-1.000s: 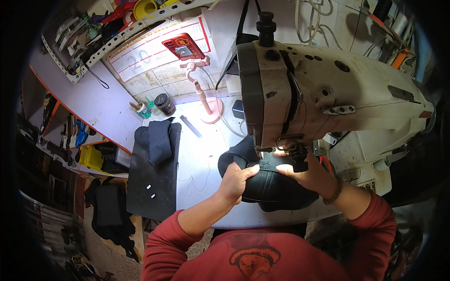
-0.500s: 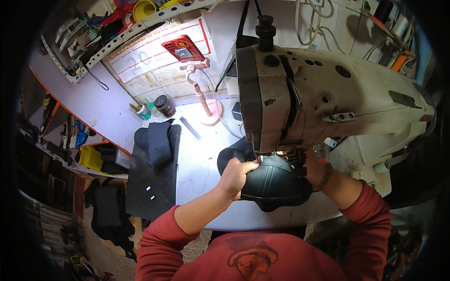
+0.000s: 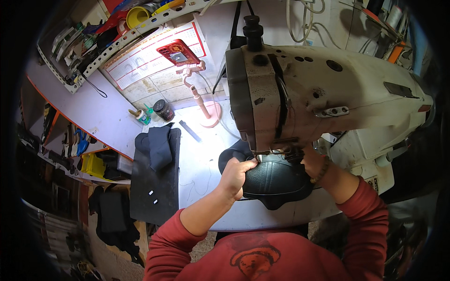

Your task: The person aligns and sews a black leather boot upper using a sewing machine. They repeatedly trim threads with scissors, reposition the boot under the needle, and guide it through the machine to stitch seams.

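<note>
A dark leather cap (image 3: 272, 180) with stitched seams lies under the head of the sewing machine (image 3: 290, 93). My left hand (image 3: 233, 177) pinches the cap's edge, with thumb and fingertips close beside the needle area. On the other side of the needle, my right hand (image 3: 313, 164) rests against the cap. Its fingers are mostly hidden behind the machine's lower metal parts, and a bracelet circles that wrist. The cap's near rim bulges toward me over the front of the white table (image 3: 225, 216).
Folded dark fabric pieces (image 3: 159, 146) lie on a black board (image 3: 150, 187) at left. Behind stand a pink phone stand (image 3: 201, 105) holding a red phone (image 3: 177, 52), a dark jar (image 3: 164, 110) and a small bottle with brushes (image 3: 140, 116). A flat dark strip (image 3: 190, 131) lies nearby.
The whole view has shifted slightly. Both hands stay at nearly the same places on the cap, which remains under the machine with little visible movement.
</note>
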Demonstrator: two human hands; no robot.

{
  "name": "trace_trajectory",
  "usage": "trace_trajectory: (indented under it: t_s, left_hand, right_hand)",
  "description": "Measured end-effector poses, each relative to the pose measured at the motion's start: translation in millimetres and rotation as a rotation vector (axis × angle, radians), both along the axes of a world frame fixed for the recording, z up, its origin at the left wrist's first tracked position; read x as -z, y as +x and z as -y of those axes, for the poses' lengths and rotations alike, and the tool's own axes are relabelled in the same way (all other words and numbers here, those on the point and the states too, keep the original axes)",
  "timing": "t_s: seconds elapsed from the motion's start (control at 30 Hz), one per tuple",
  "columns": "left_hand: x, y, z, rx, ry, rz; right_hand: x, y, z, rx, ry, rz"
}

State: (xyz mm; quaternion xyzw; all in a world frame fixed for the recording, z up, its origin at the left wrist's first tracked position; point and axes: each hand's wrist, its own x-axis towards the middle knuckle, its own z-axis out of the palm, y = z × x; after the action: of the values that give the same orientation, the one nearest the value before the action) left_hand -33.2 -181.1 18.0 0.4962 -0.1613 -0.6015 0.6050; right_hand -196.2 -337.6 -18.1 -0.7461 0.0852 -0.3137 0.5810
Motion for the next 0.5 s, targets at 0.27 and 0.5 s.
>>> trace_trajectory:
  t_s: [0.27,0.5]
  left_hand:
    - [-1.8,1.9,-2.8,0.038,-0.067,-0.026]
    - [4.9,3.9,-2.9,0.061,-0.085,-0.016]
  right_hand:
    - [-25.0,9.0,-30.0,0.314,-0.283,-0.050]
    - [-17.2,5.5,-55.2,0.453,-0.543,-0.123]
